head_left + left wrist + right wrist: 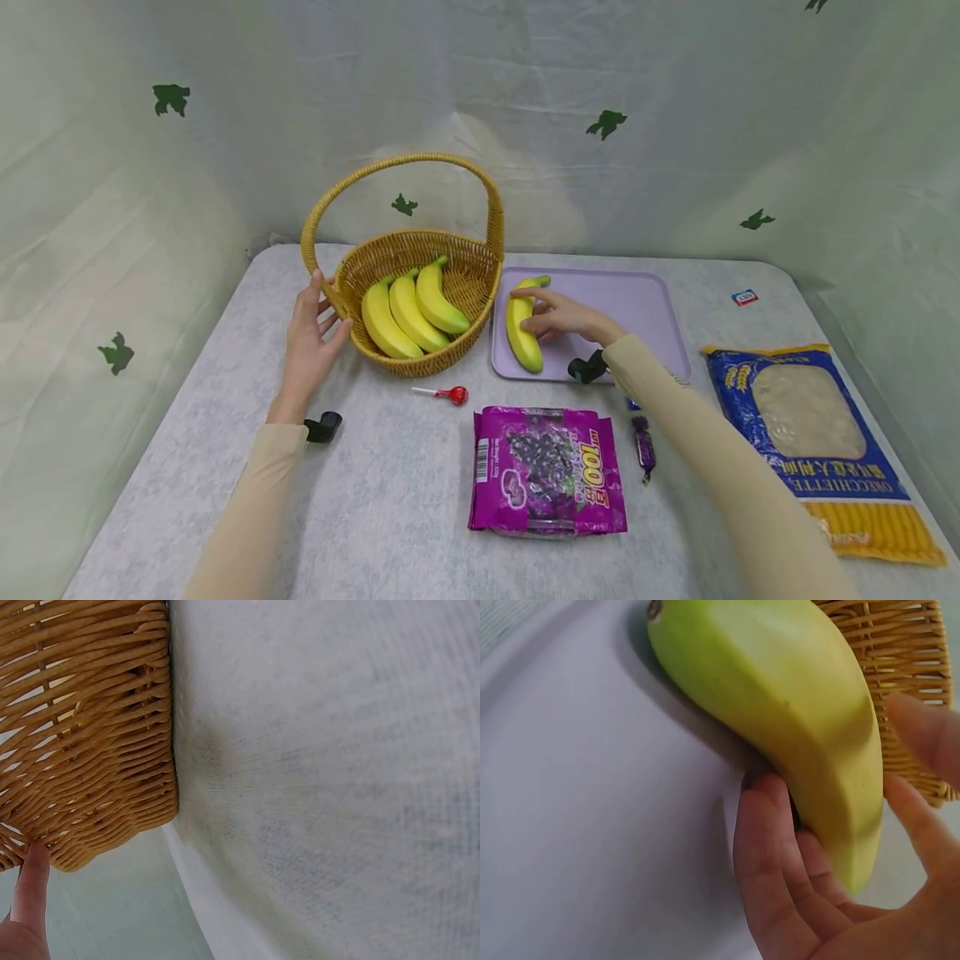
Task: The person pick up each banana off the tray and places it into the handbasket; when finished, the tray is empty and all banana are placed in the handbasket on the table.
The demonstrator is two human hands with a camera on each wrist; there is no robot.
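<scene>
In the head view, my left hand holds the left side of a woven wicker basket, where the tall handle meets the rim. One finger presses the wicker wall in the left wrist view. Three yellow bananas lie side by side inside, the middle banana among them. To the basket's right, a fourth banana rests on a lilac tray. My right hand grips this one, fingers on both its sides. Up close in the right wrist view, the banana has a greenish end.
A red lollipop lies in front of the basket. Nearer stands a purple candy bag, with a dark wrapped candy beside it. A blue and yellow pasta bag lies at the right, and a small red-blue packet behind it.
</scene>
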